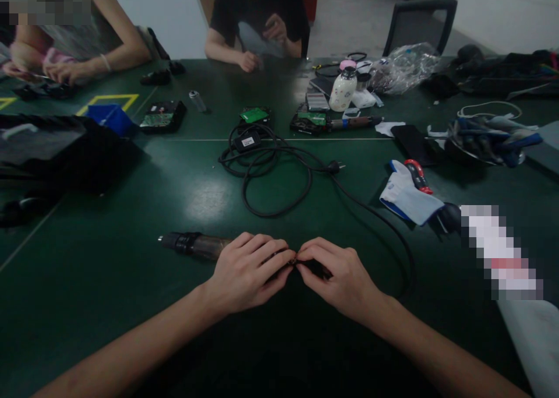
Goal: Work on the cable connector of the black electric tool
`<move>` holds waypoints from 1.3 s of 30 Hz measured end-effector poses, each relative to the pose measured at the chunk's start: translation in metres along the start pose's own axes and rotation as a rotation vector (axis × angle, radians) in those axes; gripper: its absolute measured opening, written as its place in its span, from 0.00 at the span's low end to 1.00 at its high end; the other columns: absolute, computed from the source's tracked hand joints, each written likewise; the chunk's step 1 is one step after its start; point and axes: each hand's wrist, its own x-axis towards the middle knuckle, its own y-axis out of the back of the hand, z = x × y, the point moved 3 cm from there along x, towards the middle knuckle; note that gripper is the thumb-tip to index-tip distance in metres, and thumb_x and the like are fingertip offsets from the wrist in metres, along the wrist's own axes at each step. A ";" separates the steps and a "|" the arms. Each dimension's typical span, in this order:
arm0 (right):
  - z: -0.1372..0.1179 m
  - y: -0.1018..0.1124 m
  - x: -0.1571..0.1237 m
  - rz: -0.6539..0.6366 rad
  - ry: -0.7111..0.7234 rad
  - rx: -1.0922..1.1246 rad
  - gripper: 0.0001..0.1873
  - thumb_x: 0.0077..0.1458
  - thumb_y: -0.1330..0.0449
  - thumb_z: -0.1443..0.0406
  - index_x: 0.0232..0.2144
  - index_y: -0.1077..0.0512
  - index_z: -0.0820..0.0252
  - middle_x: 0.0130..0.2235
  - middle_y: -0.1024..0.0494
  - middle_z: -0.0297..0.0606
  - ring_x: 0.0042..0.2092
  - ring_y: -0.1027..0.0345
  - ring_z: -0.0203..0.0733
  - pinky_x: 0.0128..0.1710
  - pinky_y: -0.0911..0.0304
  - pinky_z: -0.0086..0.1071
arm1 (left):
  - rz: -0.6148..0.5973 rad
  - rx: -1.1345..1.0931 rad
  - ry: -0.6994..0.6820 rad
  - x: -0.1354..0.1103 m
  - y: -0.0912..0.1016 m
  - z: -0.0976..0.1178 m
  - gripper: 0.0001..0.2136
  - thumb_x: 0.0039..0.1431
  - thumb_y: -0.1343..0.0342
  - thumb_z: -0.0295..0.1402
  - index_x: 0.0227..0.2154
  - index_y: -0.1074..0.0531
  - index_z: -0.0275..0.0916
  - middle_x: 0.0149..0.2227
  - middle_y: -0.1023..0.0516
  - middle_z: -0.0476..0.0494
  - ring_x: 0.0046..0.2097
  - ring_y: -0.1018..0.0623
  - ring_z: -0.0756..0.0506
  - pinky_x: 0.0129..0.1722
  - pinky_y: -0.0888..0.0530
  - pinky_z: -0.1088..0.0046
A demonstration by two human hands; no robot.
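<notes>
**A crowded dark green tabletop (109, 281)**

Past its far edge we see a grey floor (345, 28) and a mesh-backed chair (421, 28). A co-worker (286, 7) in a black T-shirt is opposite us, and another person (124, 37), wearing a pale wristband (106, 62), is at the far left.

Close in front of us, an electric screwdriver (205, 246) lies crosswise, its silver bit (161, 239) pointing left. Our left hand (248, 270) is closed over the rear of its body. Our right hand (343, 270) meets it at the tail end, thumb and fingertips pinched on a dark part (321, 267) too shadowed for us to identify. The fingertips of both hands come together there.

Beyond them, a black power cord (279, 214) lies in loose loops, with a labelled black adapter (247, 141) and a two-pin plug (334, 166); one length curves down towards our right forearm. Three hard drives (255, 115) with green circuit boards stand in a spaced row behind, a second screwdriver (356, 123) just beside the rightmost. Near that one is a cream patterned bottle (343, 89), with a clear plastic bag (406, 66) to its right.

On our right, a white glove (410, 200) with blue lining lies against a red-and-black handle (418, 175), and a bowl (467, 153) heaped with gloves (489, 138) sits behind. A blue bin (109, 118) is at left.
</notes>
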 end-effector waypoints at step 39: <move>0.002 -0.003 -0.001 0.006 0.030 -0.017 0.03 0.66 0.39 0.69 0.42 0.26 0.57 0.46 0.20 0.39 0.44 0.24 0.41 0.41 0.29 0.31 | 0.063 -0.109 0.093 0.000 -0.002 0.012 0.19 0.68 0.39 0.30 0.60 0.30 0.43 0.53 0.17 0.48 0.54 0.20 0.44 0.56 0.32 0.60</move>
